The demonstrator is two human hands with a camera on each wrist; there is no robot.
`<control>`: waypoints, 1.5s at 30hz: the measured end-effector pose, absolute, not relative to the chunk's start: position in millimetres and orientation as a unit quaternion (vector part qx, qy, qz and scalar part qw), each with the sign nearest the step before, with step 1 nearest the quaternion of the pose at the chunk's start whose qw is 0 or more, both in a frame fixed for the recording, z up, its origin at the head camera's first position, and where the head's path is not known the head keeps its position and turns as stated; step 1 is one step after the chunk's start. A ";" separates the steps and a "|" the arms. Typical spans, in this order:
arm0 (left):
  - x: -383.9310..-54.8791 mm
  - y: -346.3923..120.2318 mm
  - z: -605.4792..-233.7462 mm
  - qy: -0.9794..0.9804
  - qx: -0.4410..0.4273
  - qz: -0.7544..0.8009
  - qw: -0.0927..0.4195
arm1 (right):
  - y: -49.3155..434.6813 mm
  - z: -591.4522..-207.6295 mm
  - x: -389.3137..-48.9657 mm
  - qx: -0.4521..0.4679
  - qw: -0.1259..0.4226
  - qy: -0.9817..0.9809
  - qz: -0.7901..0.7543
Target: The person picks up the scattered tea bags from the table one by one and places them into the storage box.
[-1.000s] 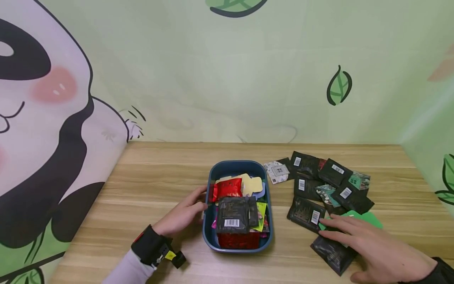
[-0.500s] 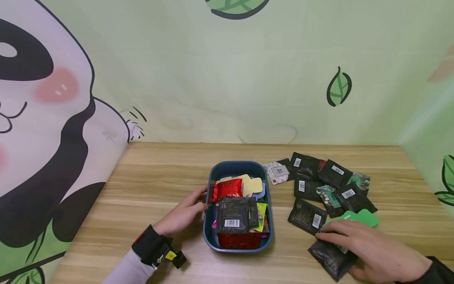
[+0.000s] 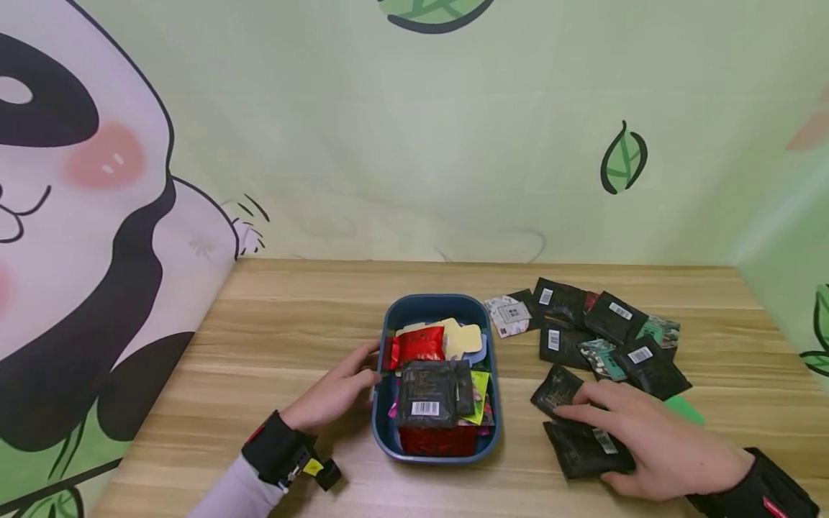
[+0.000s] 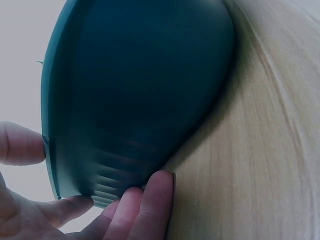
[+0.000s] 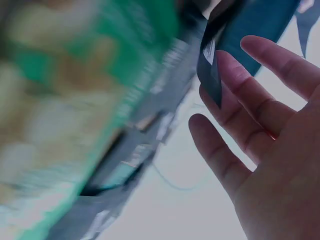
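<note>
Shifted since the earlier frame: right hand (image 3: 667,446) and flat black foil sachet with a white barcode (image 3: 583,455), both now farther left, sachet turned.

Head view: right hand partly closed, thumb and fingers pinching the sachet's near side, apparently to keep it flat and controllable. It lies right of the deep blue rounded plastic tub (image 3: 437,306), apart from it. Bright green flat piece (image 3: 686,409) mostly hidden behind the hand. Inside the tub, a shiny red packet (image 3: 417,345) lies beyond a black packet (image 3: 426,396), overlapped perhaps to save room.

Left wrist view: left hand (image 4: 85,215) loosely open, fingertips touching the tub's outer wall, gripping nothing; likely a steadying touch.

Right wrist view: fingers slightly bent at a dark sachet edge; green print blurred, identity unclear.
</note>
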State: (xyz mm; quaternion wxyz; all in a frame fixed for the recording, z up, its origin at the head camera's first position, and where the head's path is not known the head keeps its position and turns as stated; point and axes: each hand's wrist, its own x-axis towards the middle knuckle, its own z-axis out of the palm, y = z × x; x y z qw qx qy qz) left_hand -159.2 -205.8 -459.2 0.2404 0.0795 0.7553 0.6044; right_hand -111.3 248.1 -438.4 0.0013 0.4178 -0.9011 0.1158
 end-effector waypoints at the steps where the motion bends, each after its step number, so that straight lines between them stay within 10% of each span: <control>1: -159.4 -205.6 -459.2 0.754 0.083 0.606 0.241 | 246.1 -435.6 -114.1 0.419 0.008 -0.900 0.121; 22: -159.8 -207.4 -457.0 0.757 0.076 0.604 0.237 | 190.9 -382.7 -164.3 0.467 0.105 -0.848 0.228; 45: -159.5 -205.8 -458.2 0.756 0.097 0.601 0.242 | 93.1 -390.5 -216.5 0.443 0.037 -0.871 0.211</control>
